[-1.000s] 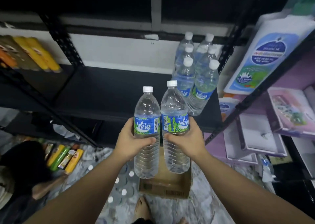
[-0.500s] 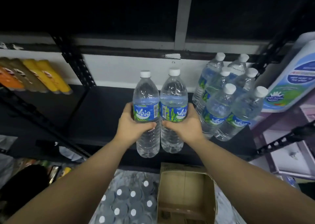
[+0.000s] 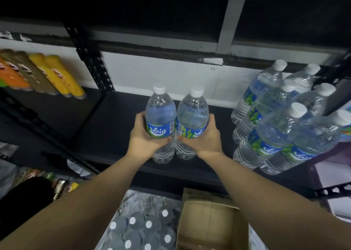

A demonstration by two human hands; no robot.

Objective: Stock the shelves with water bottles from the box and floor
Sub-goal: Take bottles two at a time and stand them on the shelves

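Left hand (image 3: 145, 142) — fingers clamped on a clear plastic water bottle with blue label and white cap (image 3: 161, 124); right hand (image 3: 202, 142) likewise on a second matching bottle (image 3: 191, 124). Both upright, touching, over the black metal shelf (image 3: 117, 128). Stocked bottles (image 3: 275, 120) right; open cardboard box (image 3: 210, 221) below, beside capped bottles on the floor (image 3: 140, 228).

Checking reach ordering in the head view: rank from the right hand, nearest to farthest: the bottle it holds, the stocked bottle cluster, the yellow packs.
1. Right-held bottle: gripped in the right hand, center shelf.
2. Stocked bottle cluster: right end of the same shelf.
3. Yellow packs: far left, on the neighbouring shelf.
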